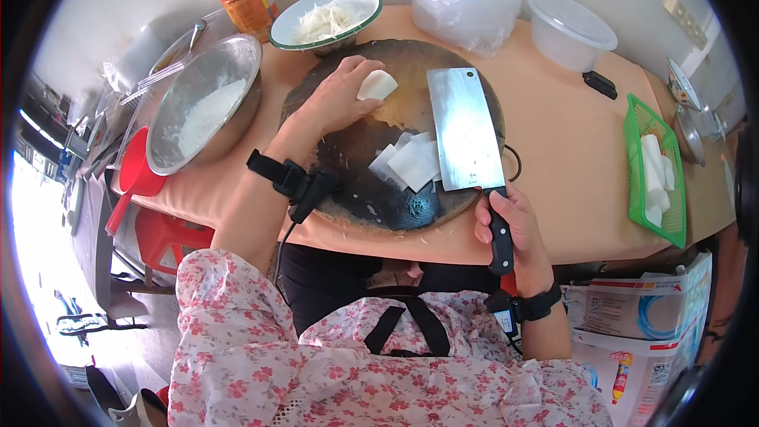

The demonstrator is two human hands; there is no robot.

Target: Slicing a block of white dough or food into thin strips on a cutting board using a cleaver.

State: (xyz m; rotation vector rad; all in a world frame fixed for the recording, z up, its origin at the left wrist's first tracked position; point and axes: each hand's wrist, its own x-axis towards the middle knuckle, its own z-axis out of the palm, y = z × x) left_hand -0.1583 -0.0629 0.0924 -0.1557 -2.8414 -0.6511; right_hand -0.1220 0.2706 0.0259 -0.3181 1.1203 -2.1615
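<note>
A round wooden chopping board (385, 112) lies before me, dark and wet toward its near side. Near its far left part, my left hand (341, 95) grips a pale white vegetable piece (378, 84), perhaps radish, between fingers and thumb. My right hand (514, 219) is wrapped around the black riveted handle of a cleaver (465, 130). Its broad blade lies nearly flat over the board's right side, the tip end pointing away from me. Thin white vegetable slices (412, 160) overlap in a loose pile just left of the blade, which may cover some of them.
A metal bowl of white powder (204, 112) and a red scoop (139, 169) sit left. Behind the board stand an orange can (248, 3), a bowl of white shreds (326, 21) and lidded plastic tubs (468, 0). A green basket (633, 148) at right holds peeled white vegetables.
</note>
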